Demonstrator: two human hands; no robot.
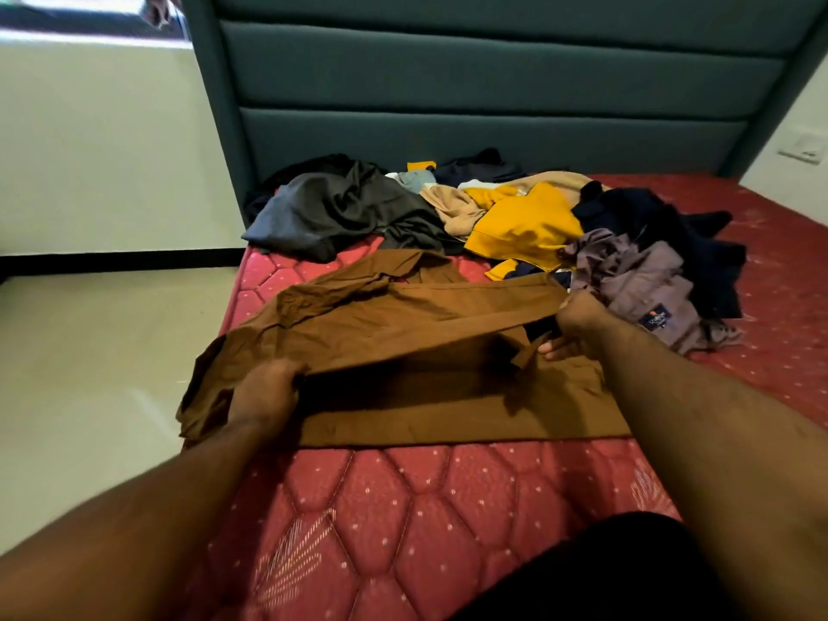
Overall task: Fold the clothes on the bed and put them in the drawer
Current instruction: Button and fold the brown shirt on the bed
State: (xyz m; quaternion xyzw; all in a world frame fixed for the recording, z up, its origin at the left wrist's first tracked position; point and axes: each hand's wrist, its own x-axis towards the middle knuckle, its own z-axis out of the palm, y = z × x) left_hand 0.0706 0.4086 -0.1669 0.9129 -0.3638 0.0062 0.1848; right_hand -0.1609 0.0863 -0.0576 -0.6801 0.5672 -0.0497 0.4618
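Both arms outstretched; left hand (264, 392) and right hand (578, 322) clenched, fingers curled, gripping.

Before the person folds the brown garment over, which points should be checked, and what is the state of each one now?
1. Left hand grips the brown garment at its left end: ok.
2. Right hand grips the lifted fold at its right end: ok.
3. Lower layer lies flat on the red mattress: ok on the right; bunched and wrinkled at the left, not ok.
4. Fold edge is taut between the two hands: ok.
5. Garment is apart from the grey-purple shirt in the pile: cannot tell, they meet near the right hand.
6. Drawer is open and ready: cannot tell, no drawer in view.
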